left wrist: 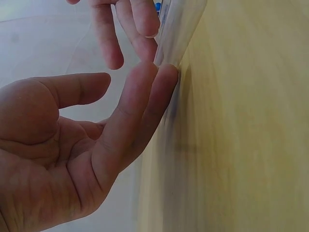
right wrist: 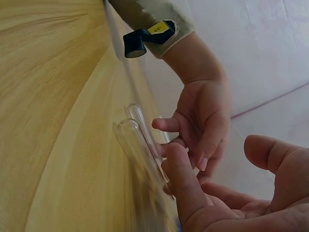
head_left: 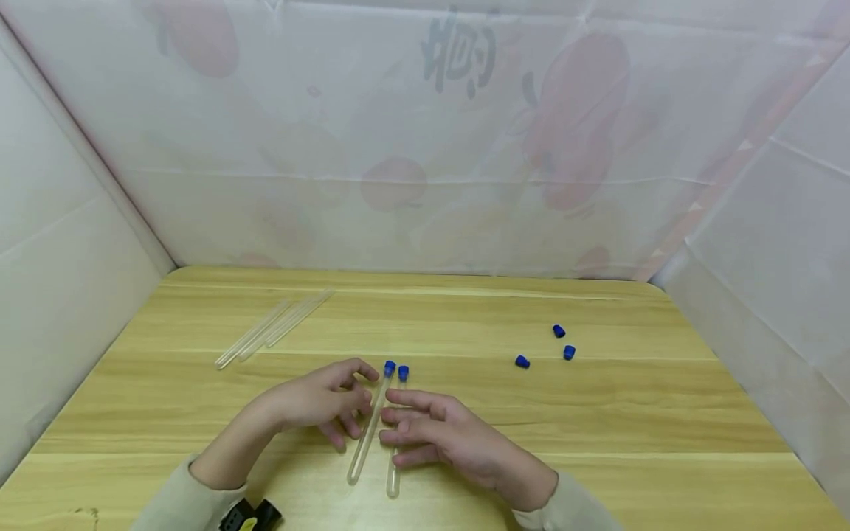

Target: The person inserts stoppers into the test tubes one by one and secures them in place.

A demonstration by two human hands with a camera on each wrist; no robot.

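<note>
Wooden table (head_left: pixel 598 413) is lying bare; both loose hands, left hand (head_left: pixel 319 402) and right hand (head_left: pixel 445 435), are nudging capped tubes (head_left: pixel 375 424), risking a roll.

Both bare hands, left hand (head_left: pixel 322 402) and right hand (head_left: pixel 451 435), emerge from pale beige long sleeves ending at the wrists, left sleeve (head_left: pixel 175 501) and right sleeve (head_left: pixel 564 509), with a black wrist mount (head_left: pixel 249 515) bearing a small yellow label strapped beside the left cuff.
</note>
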